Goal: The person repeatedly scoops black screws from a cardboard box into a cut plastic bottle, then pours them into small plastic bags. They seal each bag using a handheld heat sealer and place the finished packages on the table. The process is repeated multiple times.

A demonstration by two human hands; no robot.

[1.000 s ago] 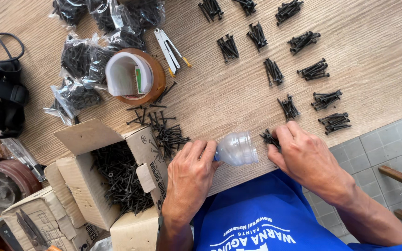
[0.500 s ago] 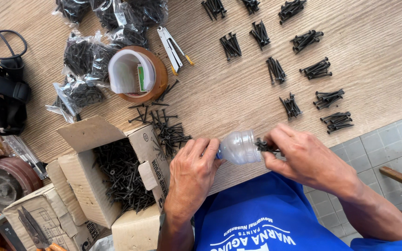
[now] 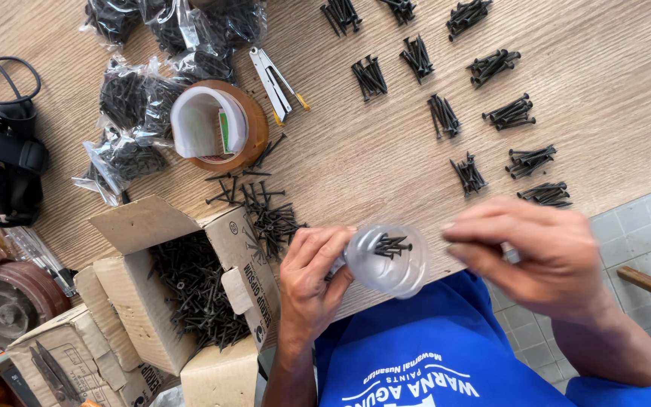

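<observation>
Now, thin black screws (image 3: 390,245) inside clear crinkled bag (image 3: 387,264), left hand (image 3: 312,279).

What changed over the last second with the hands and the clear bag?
The right hand picked a screw bundle off the table edge and dropped it into the clear bag, then drew back. The left hand kept holding the bag. Sorted bundles and box unchanged.

Between my hands the small clear plastic bag (image 3: 387,260) shows black screws (image 3: 390,244) inside. Above my right hand, black screw bundles (image 3: 510,113) lie on the pale wood-grain tabletop (image 3: 386,158). Left of my left hand, the brown cardboard box (image 3: 190,283) holds loose black screws. My shirt (image 3: 423,354) is blue with white lettering.
</observation>
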